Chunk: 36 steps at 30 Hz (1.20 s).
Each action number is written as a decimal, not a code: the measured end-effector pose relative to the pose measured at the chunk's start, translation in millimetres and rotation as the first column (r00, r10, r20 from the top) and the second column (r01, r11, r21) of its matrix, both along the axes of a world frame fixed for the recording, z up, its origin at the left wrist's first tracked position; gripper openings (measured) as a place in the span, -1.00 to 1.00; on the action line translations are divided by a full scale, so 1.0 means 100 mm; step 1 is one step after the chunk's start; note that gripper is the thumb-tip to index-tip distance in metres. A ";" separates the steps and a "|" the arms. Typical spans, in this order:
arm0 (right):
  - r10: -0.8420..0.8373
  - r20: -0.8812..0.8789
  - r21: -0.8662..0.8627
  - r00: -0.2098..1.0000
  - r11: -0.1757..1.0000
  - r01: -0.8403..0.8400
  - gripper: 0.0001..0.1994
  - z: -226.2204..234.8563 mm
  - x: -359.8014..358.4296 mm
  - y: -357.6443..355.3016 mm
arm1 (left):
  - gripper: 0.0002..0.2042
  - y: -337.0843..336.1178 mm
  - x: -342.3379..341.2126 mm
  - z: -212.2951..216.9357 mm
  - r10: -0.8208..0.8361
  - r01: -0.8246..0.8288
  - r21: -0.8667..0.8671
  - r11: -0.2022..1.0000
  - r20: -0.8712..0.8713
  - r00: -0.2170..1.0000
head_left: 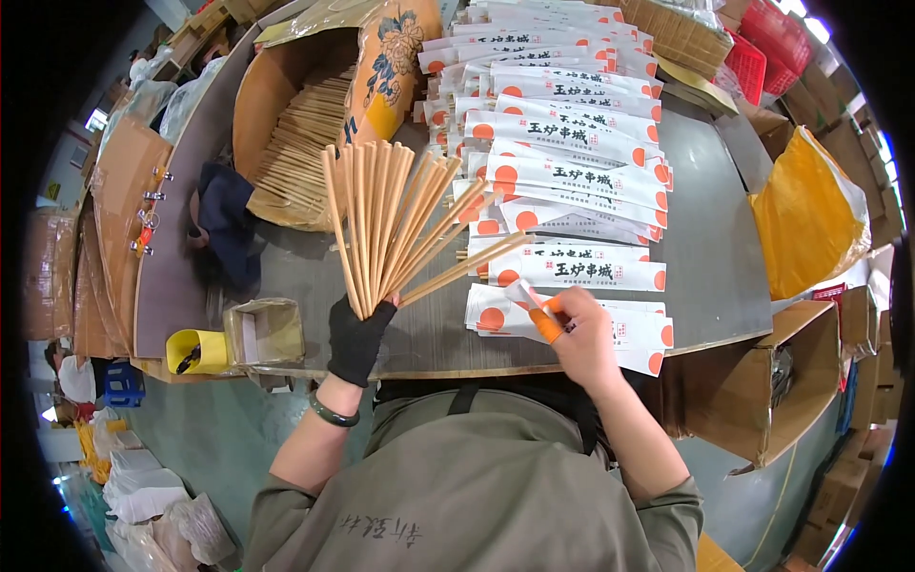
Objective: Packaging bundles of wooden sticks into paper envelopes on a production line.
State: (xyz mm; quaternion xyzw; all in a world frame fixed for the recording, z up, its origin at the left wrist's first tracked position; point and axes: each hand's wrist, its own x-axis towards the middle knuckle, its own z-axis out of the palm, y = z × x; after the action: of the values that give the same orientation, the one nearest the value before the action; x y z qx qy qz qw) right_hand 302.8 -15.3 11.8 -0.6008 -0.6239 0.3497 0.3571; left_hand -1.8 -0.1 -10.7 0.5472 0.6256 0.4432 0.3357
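The left hand [360, 334], in a black glove with a dark bangle [334, 412] at the wrist, was closed round the near ends of a bundle of wooden chopsticks [381, 219], which fanned upward and to the right above the desk [705, 219]. The right hand [586, 348] had its thumb and fingers pinched together on what looked like the end of a white paper sleeve [518, 291], though the fingers hid exactly how much they held. Because the bundle was gripped only at one end, a slackened grip could have let the outer sticks slide out, and the lowest one, splayed toward the right, could have snagged on the sleeves beyond. The thin paper might have creased or torn if a stick met its rim askew. Just beneath the right hand lay loose sleeves [639, 329], one corner reaching the near edge of the desk, where a brush of the forearm could have swept them off. Farther out, overlapping sleeved chopsticks [581, 181] ran toward the far side in uneven layers, which a knock could have set sliding. To the far left, a cardboard box [262, 105] held more chopsticks, with a dark blue cloth [227, 224] nearer; a yellow container [198, 352] and a small carton [267, 334] sat at the near left edge, and an orange-yellow bag [810, 214] stood on the right.
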 end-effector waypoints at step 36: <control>0.125 0.378 0.446 0.917 0.843 -0.299 -0.78 -0.15 -0.08 -0.10 | -0.70 0.11 0.20 0.06 0.022 -0.023 0.009 1.000 0.111 0.994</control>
State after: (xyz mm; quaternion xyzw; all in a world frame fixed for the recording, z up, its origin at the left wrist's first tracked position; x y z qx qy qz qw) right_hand 294.4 -25.0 -3.6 -0.4655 -0.8073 0.1086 0.3462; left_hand 17.8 11.0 -4.9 0.5162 0.6098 0.4801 0.3622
